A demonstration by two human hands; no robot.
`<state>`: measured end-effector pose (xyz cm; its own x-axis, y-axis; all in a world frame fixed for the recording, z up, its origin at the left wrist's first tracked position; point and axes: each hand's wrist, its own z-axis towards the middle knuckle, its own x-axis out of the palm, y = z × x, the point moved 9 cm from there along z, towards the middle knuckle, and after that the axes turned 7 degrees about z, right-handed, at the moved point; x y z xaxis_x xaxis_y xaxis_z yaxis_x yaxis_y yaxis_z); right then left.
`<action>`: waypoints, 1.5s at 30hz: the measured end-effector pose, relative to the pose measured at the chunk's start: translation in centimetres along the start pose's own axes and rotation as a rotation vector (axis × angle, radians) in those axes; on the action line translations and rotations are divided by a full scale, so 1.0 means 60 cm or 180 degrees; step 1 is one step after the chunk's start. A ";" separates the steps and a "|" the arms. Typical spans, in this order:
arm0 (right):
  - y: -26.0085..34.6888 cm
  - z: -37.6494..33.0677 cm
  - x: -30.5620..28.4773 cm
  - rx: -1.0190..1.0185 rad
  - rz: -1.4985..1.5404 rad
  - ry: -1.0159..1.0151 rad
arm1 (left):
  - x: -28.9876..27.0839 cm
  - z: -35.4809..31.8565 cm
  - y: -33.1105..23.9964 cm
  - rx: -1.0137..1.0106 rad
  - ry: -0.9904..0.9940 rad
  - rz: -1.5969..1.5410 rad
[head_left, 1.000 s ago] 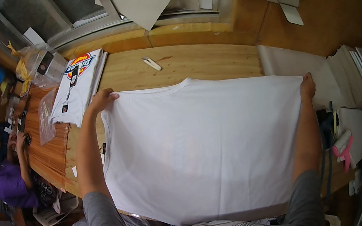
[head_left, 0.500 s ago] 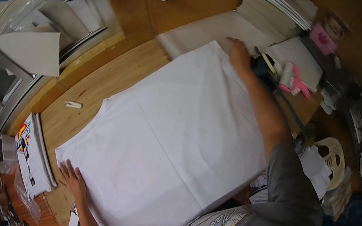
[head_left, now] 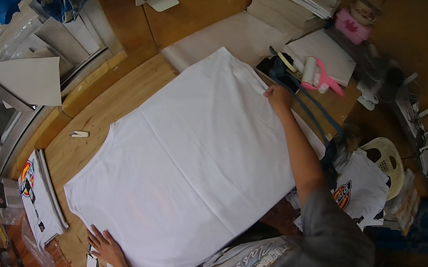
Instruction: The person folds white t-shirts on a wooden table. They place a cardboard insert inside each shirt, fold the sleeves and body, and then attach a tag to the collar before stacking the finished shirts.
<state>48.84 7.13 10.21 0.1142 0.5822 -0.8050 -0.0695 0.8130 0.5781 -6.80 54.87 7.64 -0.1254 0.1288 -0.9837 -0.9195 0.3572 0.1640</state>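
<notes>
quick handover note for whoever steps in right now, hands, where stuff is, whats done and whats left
Left hand: flat, palm down, pressing the near left edge of the plain white cotton t-shirt.
Right hand: resting on the shirt's right edge, fingers curled at the hem.
The shirt lies spread face-down across the light wooden worktable, mostly smooth.
Folded white t-shirt with a colourful print sits at the table's left end; a pink-handled lint roller lies to the right on a stack of white paper sheets.
Done: shirt laid out flat.
Left: no fold made yet; both sleeves still spread.
</notes>
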 end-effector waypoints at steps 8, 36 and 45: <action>-0.004 -0.008 -0.039 -0.0196 0.0007 -0.0404 | 0.004 -0.001 0.004 -0.0034 0.0045 0.0094; 0.019 0.407 -0.286 -0.1287 -0.0878 -0.0912 | -0.010 0.001 -0.011 -0.0241 0.0210 0.0782; 0.023 0.492 -0.285 -0.1030 -0.0871 -0.0231 | -0.001 0.001 0.005 -0.0193 0.0273 0.0784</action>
<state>76.03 -1.98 28.73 0.2404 0.3517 -0.9047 -0.3330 0.9054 0.2635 -7.07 55.04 7.74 -0.3769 0.1252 -0.9177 -0.8776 0.2685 0.3971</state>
